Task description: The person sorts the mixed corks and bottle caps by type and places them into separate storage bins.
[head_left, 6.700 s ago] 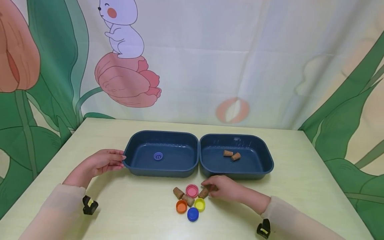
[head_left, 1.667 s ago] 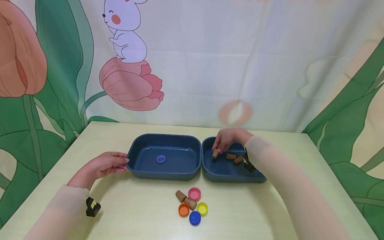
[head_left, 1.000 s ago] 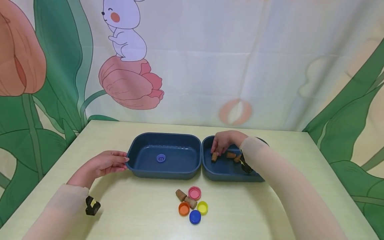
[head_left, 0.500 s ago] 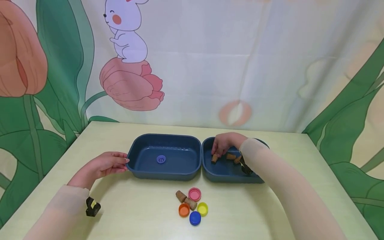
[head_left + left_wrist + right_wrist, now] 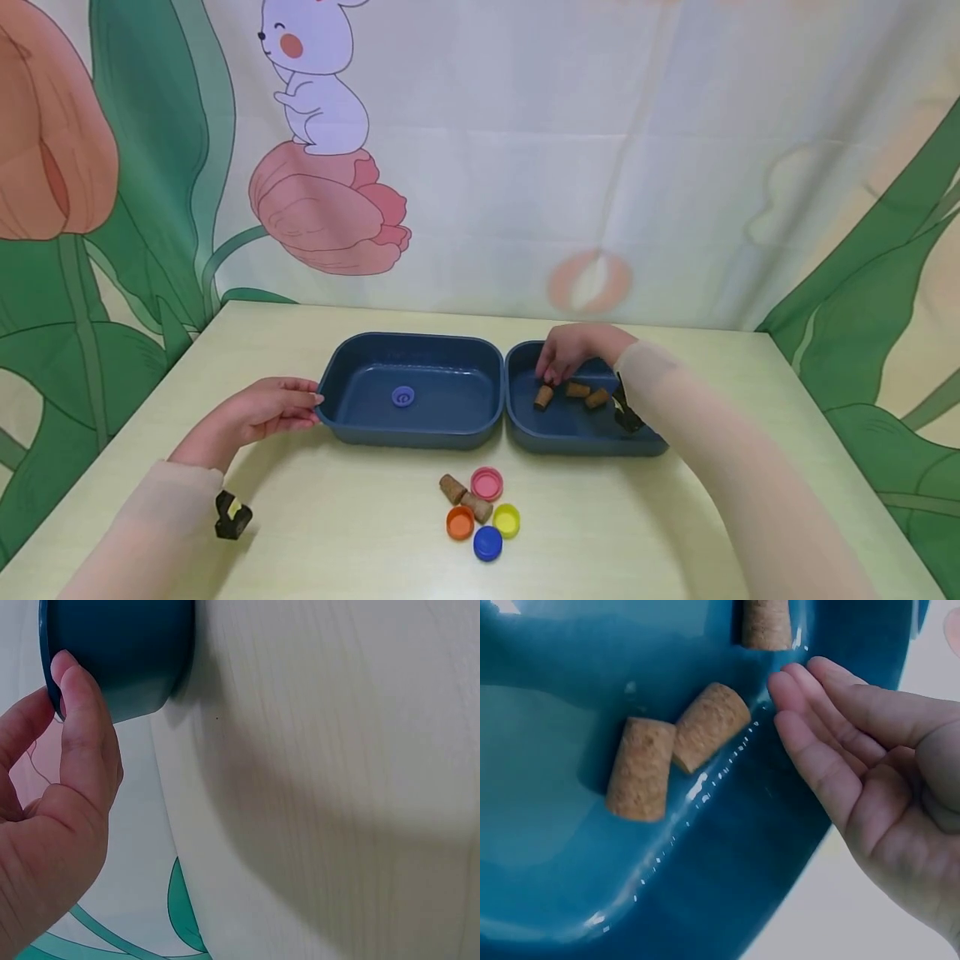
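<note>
My left hand (image 5: 262, 414) pinches the left end of a dark blue tray (image 5: 420, 438), which holds a purple bottle cap (image 5: 402, 397). In the left wrist view, the thumb and fingers meet at the blue tray's rim (image 5: 120, 652). My right hand (image 5: 576, 348) hovers inside the second blue tray (image 5: 585, 443), its fingers loosely bent and holding nothing. Just beyond its fingertips lies a cork stopper (image 5: 543, 397). Two more corks, a left one (image 5: 577, 390) and a right one (image 5: 597, 398), lie beside it. The right wrist view shows a gap between fingers and corks.
In front of the trays, two corks (image 5: 452, 489) lie among a pink cap (image 5: 487, 483), an orange cap (image 5: 460, 522), a yellow cap (image 5: 506, 521) and a blue cap (image 5: 487, 543). Behind the table (image 5: 337, 533) hangs a printed curtain (image 5: 480, 167).
My right hand carried a cork from the table pile into the right tray, set it down, let go and drew slightly back to the right. My left hand stayed at the left tray's rim.
</note>
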`<state>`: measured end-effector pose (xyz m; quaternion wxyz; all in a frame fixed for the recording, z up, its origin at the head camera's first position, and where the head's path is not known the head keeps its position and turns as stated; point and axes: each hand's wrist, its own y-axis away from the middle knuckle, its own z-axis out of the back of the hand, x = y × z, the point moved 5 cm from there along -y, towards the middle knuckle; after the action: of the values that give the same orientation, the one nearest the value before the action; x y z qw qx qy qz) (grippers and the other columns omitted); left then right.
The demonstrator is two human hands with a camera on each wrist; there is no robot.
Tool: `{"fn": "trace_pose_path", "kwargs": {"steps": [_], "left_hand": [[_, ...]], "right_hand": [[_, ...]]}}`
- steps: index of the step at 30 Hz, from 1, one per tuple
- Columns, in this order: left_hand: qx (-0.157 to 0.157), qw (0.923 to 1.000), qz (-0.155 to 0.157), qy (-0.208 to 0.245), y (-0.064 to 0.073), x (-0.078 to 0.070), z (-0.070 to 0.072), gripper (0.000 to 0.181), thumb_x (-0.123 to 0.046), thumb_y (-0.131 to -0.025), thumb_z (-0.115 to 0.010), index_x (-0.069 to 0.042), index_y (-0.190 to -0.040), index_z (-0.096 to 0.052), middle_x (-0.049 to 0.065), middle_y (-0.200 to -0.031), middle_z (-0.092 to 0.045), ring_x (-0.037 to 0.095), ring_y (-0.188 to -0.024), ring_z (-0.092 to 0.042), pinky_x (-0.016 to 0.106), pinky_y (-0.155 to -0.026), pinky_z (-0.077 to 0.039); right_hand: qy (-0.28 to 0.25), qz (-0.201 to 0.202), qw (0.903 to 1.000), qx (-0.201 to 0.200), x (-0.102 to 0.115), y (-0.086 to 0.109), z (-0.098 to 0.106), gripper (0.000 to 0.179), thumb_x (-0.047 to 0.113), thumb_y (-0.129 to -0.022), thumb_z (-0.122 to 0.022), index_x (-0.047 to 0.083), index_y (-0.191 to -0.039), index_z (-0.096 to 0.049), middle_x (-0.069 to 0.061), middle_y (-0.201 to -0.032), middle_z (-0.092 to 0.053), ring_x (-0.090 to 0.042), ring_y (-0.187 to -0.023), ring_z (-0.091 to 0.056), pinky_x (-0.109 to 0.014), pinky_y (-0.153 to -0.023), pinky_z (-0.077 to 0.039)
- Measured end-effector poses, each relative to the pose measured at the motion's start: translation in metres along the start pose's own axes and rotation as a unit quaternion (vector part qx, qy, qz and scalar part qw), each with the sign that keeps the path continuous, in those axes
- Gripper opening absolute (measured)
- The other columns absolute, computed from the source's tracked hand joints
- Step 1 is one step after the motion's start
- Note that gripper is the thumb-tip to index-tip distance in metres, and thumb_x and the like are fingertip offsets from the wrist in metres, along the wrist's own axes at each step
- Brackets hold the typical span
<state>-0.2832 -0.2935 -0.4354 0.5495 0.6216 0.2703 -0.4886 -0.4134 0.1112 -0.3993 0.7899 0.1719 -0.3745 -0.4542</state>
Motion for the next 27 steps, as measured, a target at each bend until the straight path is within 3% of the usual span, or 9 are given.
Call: {"fn": "trace_pose_path", "kwargs": {"steps": [6,12,21,27], "left_hand": [[0.019,0.9997,-0.012,0.014,-0.002,0.001,0.001,0.026,-0.016,-0.1,-0.065,0.0,-0.117,-0.053,-0.004,-0.083,-0.071,0.005,-0.076,-0.07,0.018,-0.077,-0.062],[-0.01,0.9999,0.013,0.001,0.003,-0.004,-0.003,0.025,-0.012,-0.104,-0.057,0.002,-0.123,-0.049,-0.005,-0.082,-0.07,0.004,-0.075,-0.069,0.019,-0.076,-0.062],[-0.006,0.9999,0.014,0.003,0.002,-0.004,-0.005,0.023,-0.01,-0.104,-0.054,0.003,-0.123,-0.049,-0.006,-0.082,-0.07,0.005,-0.075,-0.069,0.019,-0.076,-0.062],[-0.005,0.9999,0.011,0.002,0.001,-0.004,-0.004,0.022,-0.01,-0.104,-0.054,0.002,-0.122,-0.049,-0.006,-0.082,-0.07,0.004,-0.075,-0.069,0.018,-0.076,-0.062]], "right_hand": [[-0.005,0.006,0.9999,-0.01,-0.006,0.017,0.011,0.037,0.005,-0.104,-0.054,-0.006,-0.139,-0.058,-0.023,-0.14,-0.063,-0.029,-0.12,-0.068,-0.036,-0.105,-0.057],[-0.004,0.028,0.9981,-0.055,-0.005,0.04,0.027,0.036,0.007,-0.103,-0.056,-0.008,-0.135,-0.059,-0.025,-0.132,-0.067,-0.026,-0.109,-0.07,-0.04,-0.104,-0.058],[0.0,0.078,0.9849,-0.155,0.008,0.084,0.038,0.031,0.006,-0.1,-0.06,-0.008,-0.127,-0.065,-0.025,-0.114,-0.073,-0.024,-0.095,-0.071,-0.037,-0.09,-0.061],[-0.024,0.124,0.9765,-0.175,0.017,0.113,0.035,0.03,0.006,-0.099,-0.062,-0.01,-0.125,-0.065,-0.023,-0.111,-0.074,-0.027,-0.099,-0.071,-0.04,-0.092,-0.061]]}}
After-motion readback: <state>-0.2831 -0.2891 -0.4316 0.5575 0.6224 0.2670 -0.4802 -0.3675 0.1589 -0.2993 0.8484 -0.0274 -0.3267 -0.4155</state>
